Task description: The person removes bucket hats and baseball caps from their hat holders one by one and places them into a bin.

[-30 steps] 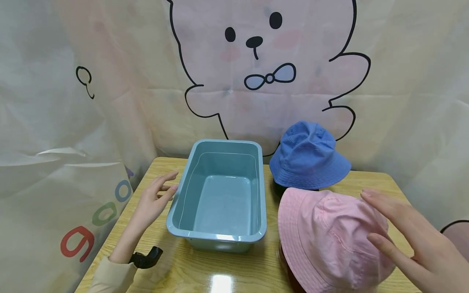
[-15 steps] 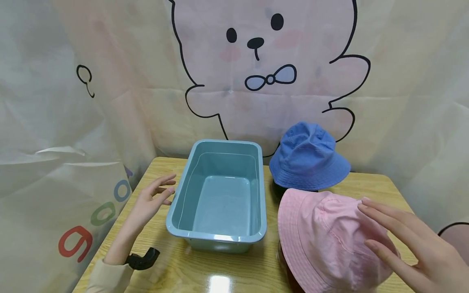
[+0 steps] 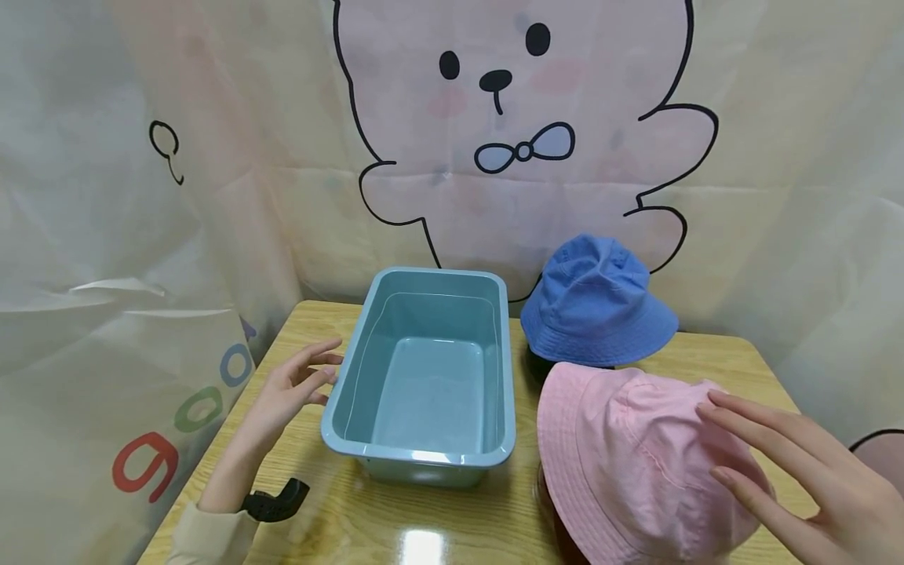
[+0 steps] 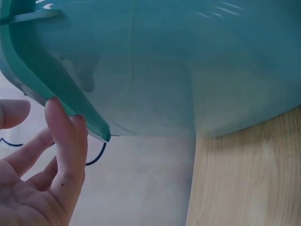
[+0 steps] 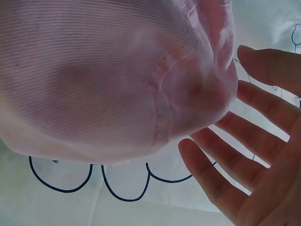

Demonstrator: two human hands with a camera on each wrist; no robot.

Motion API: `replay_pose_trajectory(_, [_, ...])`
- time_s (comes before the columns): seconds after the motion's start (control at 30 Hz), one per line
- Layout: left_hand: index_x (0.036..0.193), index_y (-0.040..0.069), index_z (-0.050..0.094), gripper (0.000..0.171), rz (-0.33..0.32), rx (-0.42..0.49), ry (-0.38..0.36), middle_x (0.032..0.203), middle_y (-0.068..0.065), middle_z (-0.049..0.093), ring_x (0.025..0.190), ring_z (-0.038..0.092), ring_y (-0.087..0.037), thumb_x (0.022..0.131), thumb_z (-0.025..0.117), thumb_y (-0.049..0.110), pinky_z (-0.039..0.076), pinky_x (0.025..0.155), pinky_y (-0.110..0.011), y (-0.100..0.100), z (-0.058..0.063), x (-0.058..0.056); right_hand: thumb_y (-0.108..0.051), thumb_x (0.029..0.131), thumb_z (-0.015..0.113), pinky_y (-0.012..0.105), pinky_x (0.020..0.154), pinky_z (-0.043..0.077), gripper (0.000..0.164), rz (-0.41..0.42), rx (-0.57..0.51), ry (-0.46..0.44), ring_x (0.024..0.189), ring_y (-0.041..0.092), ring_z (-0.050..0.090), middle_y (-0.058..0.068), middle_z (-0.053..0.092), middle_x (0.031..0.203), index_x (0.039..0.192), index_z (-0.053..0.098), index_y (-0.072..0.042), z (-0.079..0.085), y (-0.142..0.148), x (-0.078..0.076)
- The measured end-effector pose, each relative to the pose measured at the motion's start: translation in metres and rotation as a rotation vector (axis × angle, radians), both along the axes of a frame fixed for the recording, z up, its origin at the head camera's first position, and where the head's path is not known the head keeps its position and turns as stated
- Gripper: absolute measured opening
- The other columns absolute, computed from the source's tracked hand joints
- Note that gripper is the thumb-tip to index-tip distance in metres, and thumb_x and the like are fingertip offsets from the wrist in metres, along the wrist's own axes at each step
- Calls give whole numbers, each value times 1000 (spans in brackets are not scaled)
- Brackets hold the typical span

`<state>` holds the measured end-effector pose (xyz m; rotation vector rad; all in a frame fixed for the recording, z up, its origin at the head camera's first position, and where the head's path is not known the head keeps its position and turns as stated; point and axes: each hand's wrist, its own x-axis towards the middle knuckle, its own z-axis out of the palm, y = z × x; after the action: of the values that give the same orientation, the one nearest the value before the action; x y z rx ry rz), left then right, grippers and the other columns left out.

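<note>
A blue-green plastic tub (image 3: pixel 431 457) stands on the wooden table, its inside bare. Beside its left rim is my left hand (image 3: pixel 286 396), fingers loosely bent with the fingertips right at the rim. The left wrist view shows those fingers (image 4: pixel 66 146) under the tub's lip, not curled round it. A pink bucket hat (image 3: pixel 636 455) sits at the front right on a brownish support mostly hidden beneath it. My right hand (image 3: pixel 812 471) is at the hat's right side, fingers spread and relaxed, fingertips at the crown (image 5: pixel 197 94). Neither hand grips anything.
Behind the pink hat, a blue bucket hat (image 3: pixel 600 306) sits on a dark support at the back right. The wooden table (image 3: pixel 367 526) ends at a printed cloth backdrop (image 3: pixel 438 196) with a bear drawing. A black strap (image 3: pixel 275 502) is on the left wrist.
The left hand has shifted slightly down along the tub's left rim. The right hand has moved down and a little to the right beside the pink hat. Tub and hats stay put.
</note>
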<state>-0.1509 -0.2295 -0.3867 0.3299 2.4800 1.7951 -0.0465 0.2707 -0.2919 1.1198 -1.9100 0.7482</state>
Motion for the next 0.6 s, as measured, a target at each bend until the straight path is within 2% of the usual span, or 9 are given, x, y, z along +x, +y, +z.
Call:
replay_pose_trajectory(0.3, [144,9,42,50,-40,-12,-34,135,-22,50,97,63,-5,97,56,23,56,74,-33,-5,-1,4,-25,94,62,11,101,39,43,15,7,10,116,11,59,23,66,117,107,65,16,-4,4,-2])
replay_pose_trajectory(0.6, [142,10,45,50,-57,8,-56,136,-21,48,100,63,-8,96,59,21,55,76,-34,-6,-4,4,-26,94,61,9,98,38,42,-16,-8,-5,114,8,58,21,67,118,107,66,14,-7,2,-1])
